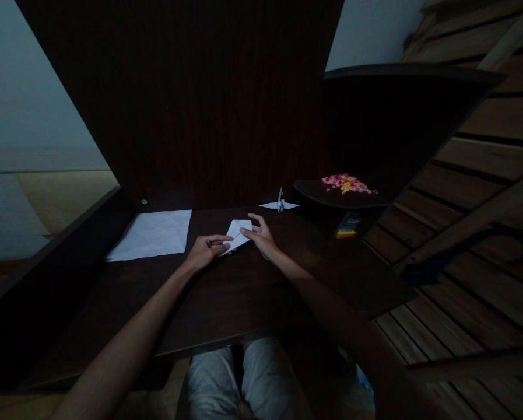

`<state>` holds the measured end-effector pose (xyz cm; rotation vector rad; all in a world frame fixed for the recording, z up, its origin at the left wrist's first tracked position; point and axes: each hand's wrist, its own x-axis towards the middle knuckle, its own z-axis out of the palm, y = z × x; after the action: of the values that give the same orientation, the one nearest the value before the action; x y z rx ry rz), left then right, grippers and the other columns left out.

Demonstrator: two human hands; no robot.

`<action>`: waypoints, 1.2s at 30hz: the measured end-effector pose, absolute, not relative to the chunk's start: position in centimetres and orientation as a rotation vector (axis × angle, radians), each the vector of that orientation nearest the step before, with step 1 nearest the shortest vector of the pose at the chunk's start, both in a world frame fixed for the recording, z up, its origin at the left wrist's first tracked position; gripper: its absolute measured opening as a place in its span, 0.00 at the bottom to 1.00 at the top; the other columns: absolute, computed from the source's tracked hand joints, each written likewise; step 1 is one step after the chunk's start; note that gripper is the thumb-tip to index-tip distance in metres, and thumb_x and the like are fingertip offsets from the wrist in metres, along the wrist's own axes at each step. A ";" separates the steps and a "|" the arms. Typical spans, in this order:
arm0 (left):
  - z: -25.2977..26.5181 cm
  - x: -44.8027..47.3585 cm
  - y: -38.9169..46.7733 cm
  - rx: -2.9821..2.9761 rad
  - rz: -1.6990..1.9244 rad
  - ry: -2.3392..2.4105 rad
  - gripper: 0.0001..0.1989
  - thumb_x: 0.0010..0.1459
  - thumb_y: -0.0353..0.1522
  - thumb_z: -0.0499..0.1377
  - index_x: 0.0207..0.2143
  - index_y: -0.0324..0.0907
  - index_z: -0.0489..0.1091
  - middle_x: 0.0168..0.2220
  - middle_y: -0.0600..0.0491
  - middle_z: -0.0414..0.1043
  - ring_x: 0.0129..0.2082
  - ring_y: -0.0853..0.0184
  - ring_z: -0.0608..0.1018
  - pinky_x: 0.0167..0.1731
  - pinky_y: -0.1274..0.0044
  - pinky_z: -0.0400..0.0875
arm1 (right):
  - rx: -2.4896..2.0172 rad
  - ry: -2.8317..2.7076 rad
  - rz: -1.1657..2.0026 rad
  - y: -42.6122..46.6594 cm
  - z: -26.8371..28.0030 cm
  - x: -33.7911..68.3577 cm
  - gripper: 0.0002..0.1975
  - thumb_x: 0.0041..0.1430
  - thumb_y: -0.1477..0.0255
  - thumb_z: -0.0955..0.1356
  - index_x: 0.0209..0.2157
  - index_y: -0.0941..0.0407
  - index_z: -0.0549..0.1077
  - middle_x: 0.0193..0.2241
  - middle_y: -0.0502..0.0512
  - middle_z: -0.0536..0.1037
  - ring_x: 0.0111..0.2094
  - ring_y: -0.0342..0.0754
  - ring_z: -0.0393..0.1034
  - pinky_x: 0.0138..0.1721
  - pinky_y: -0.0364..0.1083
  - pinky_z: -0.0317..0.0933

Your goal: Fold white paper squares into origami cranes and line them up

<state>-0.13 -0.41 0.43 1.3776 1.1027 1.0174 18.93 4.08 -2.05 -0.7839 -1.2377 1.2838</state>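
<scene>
Between my two hands is a folded piece of white paper, kite-like in outline, with creases on its upper face. My left hand pinches its lower left edge, thumb and fingers closed on it. At the right edge, my right hand grips the paper with the thumb lying on top, while the index finger sticks out past it. The undersides of the fingers are partly hidden. Behind my right hand, a white paper crane stands with its wings spread.
Flat white sheets lie on the left of the dark desk. A small corner shelf at the right bears a heap of pink, red and yellow bits. Beneath it is a dark box with a coloured edge. A raised side panel bounds the left.
</scene>
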 end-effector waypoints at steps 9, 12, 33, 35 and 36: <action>0.1 0.1 -0.6 1.347 0.798 0.824 0.32 0.44 0.34 0.70 0.52 0.36 0.68 0.45 0.41 0.76 0.40 0.56 0.81 0.39 0.69 0.74 | -0.831 -1.275 1.157 4.0 -1.9 19.3 0.29 0.45 0.70 0.73 0.48 0.52 0.61 0.32 0.50 0.78 0.33 0.48 0.75 0.33 0.47 0.70; 0.0 0.1 -0.6 1.355 0.814 0.802 0.31 0.46 0.33 0.69 0.53 0.36 0.67 0.44 0.41 0.76 0.38 0.56 0.81 0.38 0.69 0.74 | -0.838 -1.216 1.191 4.1 -1.8 19.1 0.32 0.42 0.70 0.74 0.48 0.51 0.59 0.33 0.50 0.78 0.34 0.48 0.75 0.34 0.46 0.70; 0.2 0.0 -0.5 1.356 0.932 0.845 0.33 0.46 0.31 0.68 0.55 0.37 0.66 0.49 0.39 0.74 0.33 0.59 0.82 0.33 0.70 0.77 | -0.842 -1.205 1.168 4.1 -1.7 19.0 0.27 0.47 0.61 0.72 0.45 0.54 0.59 0.19 0.44 0.74 0.19 0.44 0.71 0.20 0.42 0.64; 0.2 0.0 -0.5 1.362 0.933 0.846 0.33 0.45 0.32 0.68 0.55 0.38 0.66 0.48 0.40 0.74 0.34 0.59 0.82 0.33 0.70 0.77 | -0.837 -1.198 1.157 4.0 -1.6 19.1 0.27 0.46 0.61 0.72 0.45 0.54 0.60 0.19 0.44 0.74 0.19 0.44 0.71 0.20 0.42 0.64; 0.2 0.0 -0.6 1.362 0.931 0.848 0.33 0.45 0.32 0.68 0.55 0.38 0.66 0.48 0.40 0.74 0.34 0.59 0.82 0.33 0.70 0.77 | -0.833 -1.200 1.153 3.9 -1.5 19.1 0.27 0.46 0.62 0.72 0.45 0.54 0.60 0.19 0.43 0.74 0.19 0.44 0.71 0.20 0.41 0.63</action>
<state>0.03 -0.55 0.17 1.3624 0.8480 0.9313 19.06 3.92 -1.53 -0.8332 -1.2004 1.1532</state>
